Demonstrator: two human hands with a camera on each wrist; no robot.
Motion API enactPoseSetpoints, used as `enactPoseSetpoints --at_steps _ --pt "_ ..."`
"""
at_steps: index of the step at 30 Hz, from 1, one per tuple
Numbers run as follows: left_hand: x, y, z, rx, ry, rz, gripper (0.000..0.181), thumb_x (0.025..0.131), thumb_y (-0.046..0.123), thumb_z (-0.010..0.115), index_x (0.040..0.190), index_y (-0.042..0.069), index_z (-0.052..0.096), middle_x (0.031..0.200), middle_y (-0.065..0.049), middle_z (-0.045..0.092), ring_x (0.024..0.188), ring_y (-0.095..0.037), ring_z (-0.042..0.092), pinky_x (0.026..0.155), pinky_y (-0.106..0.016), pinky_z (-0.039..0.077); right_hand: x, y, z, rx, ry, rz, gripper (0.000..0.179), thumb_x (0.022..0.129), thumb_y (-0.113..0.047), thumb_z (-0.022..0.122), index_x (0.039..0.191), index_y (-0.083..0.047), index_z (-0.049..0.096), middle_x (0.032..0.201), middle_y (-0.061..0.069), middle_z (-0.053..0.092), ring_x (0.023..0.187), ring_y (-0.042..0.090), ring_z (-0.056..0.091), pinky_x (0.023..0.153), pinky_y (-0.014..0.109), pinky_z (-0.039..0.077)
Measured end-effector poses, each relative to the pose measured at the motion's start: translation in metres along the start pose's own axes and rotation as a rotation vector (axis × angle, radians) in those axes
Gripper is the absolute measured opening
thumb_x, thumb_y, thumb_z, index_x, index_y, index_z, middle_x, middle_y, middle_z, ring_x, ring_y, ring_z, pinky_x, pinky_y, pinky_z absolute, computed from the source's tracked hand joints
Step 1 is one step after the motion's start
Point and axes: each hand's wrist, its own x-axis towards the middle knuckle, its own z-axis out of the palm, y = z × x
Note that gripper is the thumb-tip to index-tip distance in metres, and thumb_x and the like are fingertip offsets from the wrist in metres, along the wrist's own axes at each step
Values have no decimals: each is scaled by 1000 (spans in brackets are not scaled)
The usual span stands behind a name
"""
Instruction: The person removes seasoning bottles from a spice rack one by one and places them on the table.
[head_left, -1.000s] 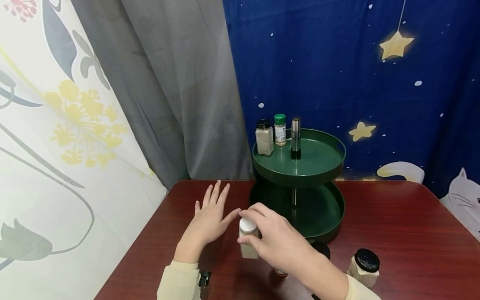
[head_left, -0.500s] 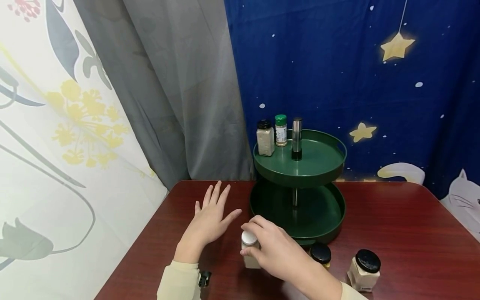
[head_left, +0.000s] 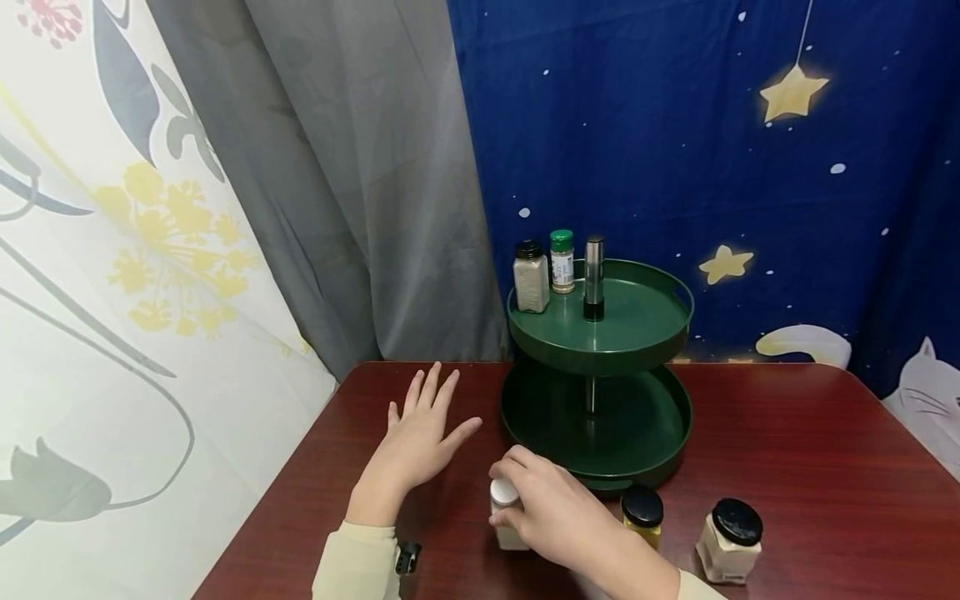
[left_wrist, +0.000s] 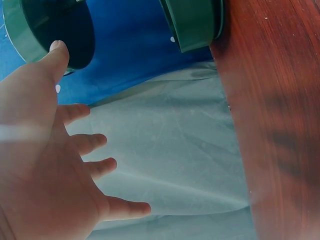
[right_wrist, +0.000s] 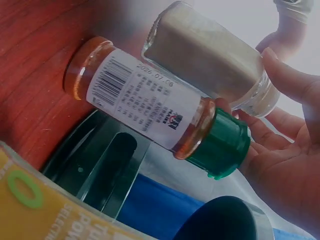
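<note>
My right hand grips a squarish glass jar of pale powder near its white cap, fingers and thumb around the top. In the right wrist view this jar sits behind a shaker bottle with a green cap, a barcode label and reddish contents; the hand hides that bottle in the head view. My left hand holds nothing, its fingers straight and spread, left of a two-tier green turntable. A black-lidded jar with yellow contents stands beside the right forearm.
On the upper tier stand a black-lidded jar and a green-capped bottle, left of the metal post. Another black-lidded jar of pale powder is at the front right of the red-brown table. Curtains hang behind.
My right hand has drawn the white-capped jar back toward me and slightly right, away from the left hand's thumb. The yellow jar has come into fuller view. My left hand has barely moved.
</note>
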Motion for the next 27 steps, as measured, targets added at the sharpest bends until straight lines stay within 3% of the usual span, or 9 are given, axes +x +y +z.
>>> enactPoseSetpoints --at_steps 7,27 --pt "0 -1 -1 1 4 5 83 105 65 52 172 24 23 182 -7 8 169 -39 4 122 -84 11 -1 3 2 2 -39 28 29 89 -24 89 111 -15 73 102 -10 62 87 -1 58 78 22 58" --pt "-1 -2 3 3 10 8 84 105 64 53 172 23 24 182 -8 10 169 -39 5 122 -84 13 -1 7 8 -20 -16 13 29 88 -23 89 110 -12 73 101 -9 62 85 -1 59 75 21 57"
